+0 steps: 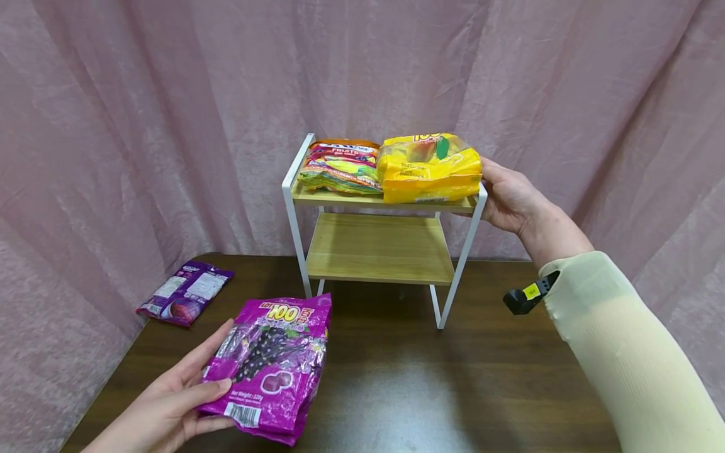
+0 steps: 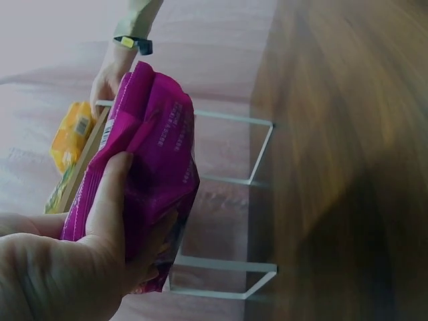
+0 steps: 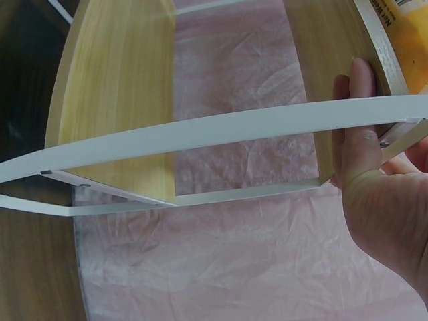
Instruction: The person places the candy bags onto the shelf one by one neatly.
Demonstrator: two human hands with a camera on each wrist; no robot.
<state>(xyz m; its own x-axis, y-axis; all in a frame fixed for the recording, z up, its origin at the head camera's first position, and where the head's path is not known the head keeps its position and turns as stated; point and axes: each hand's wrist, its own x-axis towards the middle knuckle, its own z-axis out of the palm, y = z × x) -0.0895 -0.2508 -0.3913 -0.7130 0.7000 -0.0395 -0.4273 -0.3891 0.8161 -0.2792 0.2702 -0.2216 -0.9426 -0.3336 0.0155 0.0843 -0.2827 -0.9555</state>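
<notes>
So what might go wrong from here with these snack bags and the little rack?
The yellow bag reaches the front edge of the top board, so a nudge might tip it off. The right hand grips that board's right end; a tug could shift the rack. The left hand holds the purple grape bag by one side, so it may slip.

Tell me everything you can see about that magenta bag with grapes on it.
The magenta bag looks like shiny, crinkled plastic, with dark grapes, a big "100" and a barcode printed on its front. It tilts above the brown table, gripped near the barcode by the left hand, thumb on front.
</notes>
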